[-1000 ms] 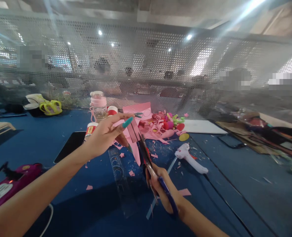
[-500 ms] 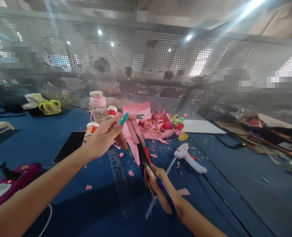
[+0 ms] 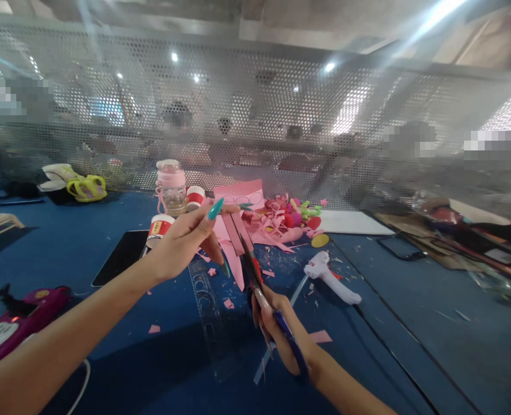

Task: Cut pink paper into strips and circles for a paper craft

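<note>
My left hand pinches a pink paper piece between thumb and fingers, holding it up over the blue table. The paper hangs in long strips with a pointed end. My right hand grips blue-handled scissors, fingers through the loops. The blades point up and away, and lie against the paper's right-hand strips.
A clear ruler lies under my hands. A white glue gun is to the right, a dark tablet to the left. Pink scraps and colourful bits, a pink jar and glue bottles stand before a perforated screen. A purple object is at left.
My left hand has tipped the paper slightly, thumb lifting. The scissors have crept a little further up along the strips. Little else has moved.
</note>
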Action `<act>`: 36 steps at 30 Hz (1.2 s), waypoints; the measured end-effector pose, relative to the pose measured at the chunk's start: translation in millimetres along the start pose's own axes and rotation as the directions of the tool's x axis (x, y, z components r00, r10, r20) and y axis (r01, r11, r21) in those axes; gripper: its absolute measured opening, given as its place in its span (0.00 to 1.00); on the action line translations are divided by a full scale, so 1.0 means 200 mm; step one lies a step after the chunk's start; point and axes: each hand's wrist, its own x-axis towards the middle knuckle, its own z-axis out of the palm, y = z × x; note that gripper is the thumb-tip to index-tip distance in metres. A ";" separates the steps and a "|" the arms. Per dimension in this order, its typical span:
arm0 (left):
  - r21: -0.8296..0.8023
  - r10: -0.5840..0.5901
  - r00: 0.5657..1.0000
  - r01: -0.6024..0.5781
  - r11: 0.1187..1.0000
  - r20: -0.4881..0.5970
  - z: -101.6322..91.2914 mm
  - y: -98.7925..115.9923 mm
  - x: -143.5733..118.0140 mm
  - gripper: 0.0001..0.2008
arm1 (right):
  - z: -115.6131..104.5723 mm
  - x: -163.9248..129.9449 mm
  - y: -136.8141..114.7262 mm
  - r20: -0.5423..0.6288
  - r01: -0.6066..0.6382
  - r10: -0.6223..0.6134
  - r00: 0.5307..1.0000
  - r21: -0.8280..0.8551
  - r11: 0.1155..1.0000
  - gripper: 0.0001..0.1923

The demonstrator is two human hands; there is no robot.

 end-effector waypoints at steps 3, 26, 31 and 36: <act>0.010 0.007 1.000 -0.007 1.000 0.009 0.00 0.00 0.01 0.21 | 0.00 0.00 0.00 -0.004 -0.002 0.002 1.000 -0.008 1.000 0.23; 0.088 0.044 0.998 -0.040 0.995 -0.048 0.01 -0.02 0.02 0.22 | 0.00 -0.01 -0.01 -0.058 -0.034 0.032 0.998 -0.027 0.999 0.24; 0.052 0.046 0.998 -0.043 0.998 -0.049 0.01 -0.02 0.02 0.21 | 0.01 -0.02 0.00 -0.049 -0.044 0.043 0.998 -0.026 0.999 0.23; 0.085 0.057 0.995 -0.050 0.995 -0.077 0.01 -0.02 0.02 0.21 | 0.01 -0.01 -0.02 -0.032 -0.051 0.050 0.998 -0.028 0.998 0.23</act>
